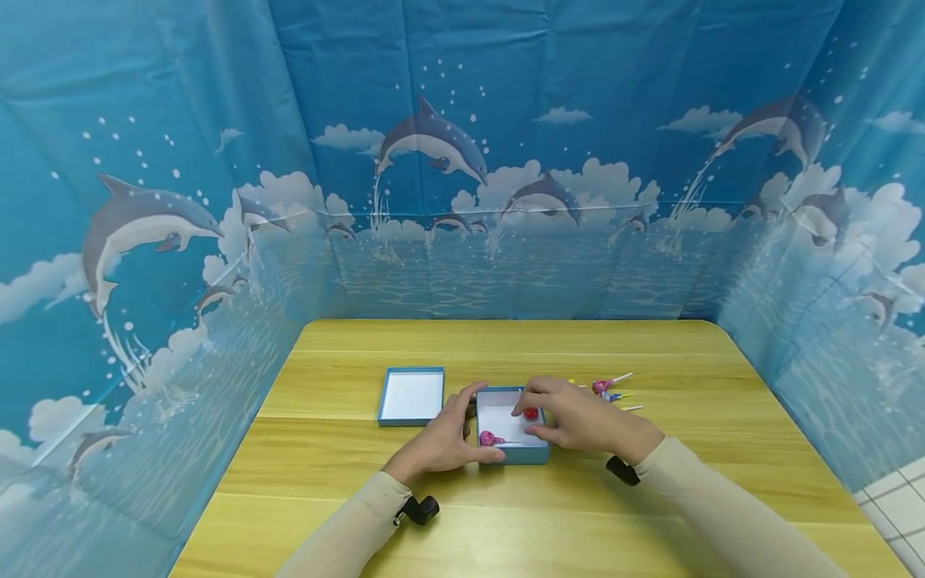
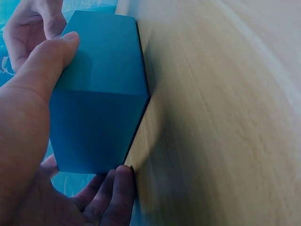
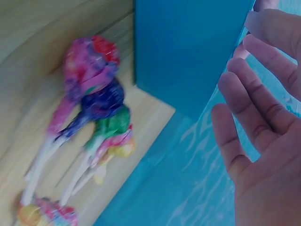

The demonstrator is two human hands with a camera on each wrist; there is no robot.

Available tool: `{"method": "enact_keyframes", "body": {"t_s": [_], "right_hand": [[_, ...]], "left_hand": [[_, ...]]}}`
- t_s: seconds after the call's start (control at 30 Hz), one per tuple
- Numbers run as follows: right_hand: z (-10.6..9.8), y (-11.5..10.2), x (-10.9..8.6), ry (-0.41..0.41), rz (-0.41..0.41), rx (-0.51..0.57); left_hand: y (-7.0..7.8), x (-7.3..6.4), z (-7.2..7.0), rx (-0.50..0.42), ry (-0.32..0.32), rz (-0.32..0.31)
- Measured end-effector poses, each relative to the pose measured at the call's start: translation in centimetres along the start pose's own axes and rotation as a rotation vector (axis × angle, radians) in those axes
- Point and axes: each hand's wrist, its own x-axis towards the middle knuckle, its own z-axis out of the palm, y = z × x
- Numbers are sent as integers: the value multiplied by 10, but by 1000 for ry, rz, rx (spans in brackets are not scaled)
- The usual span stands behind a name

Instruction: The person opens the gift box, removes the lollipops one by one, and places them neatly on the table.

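Observation:
An open blue box (image 1: 515, 456) with a white inside sits on the table. My left hand (image 1: 442, 441) grips it at the left, thumb along the front wall and fingers round the left side; the left wrist view shows the same thumb pressed to the blue wall. Inside the box, a pink-wrapped lollipop (image 1: 488, 438) lies in the front left corner. A red lollipop (image 1: 531, 413) is near the right wall, under my right hand (image 1: 585, 416). That hand reaches over the right rim with thumb and fingers spread apart around the red one.
Left of the box lies its blue-rimmed white lid (image 1: 412, 396). Several wrapped lollipops (image 3: 89, 61) lie in a loose bunch on the wooden table (image 1: 506, 522), right of the box. A dolphin-print curtain (image 1: 462, 265) hangs behind and at the sides.

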Motion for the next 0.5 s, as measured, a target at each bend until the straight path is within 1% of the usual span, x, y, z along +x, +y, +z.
{"method": "enact_keyframes", "body": {"t_s": [0.27,0.37,0.5], "right_hand": [[3,-7,21,-105,-43,31],[2,-8,27,-156,-38,64],[5,-8,35,-203,-29,107]], "left_hand": [[-1,0,-1,3,-7,5],[-2,0,-2,-1,-6,5],[-2,0,-2,-6,-6,9]]}}
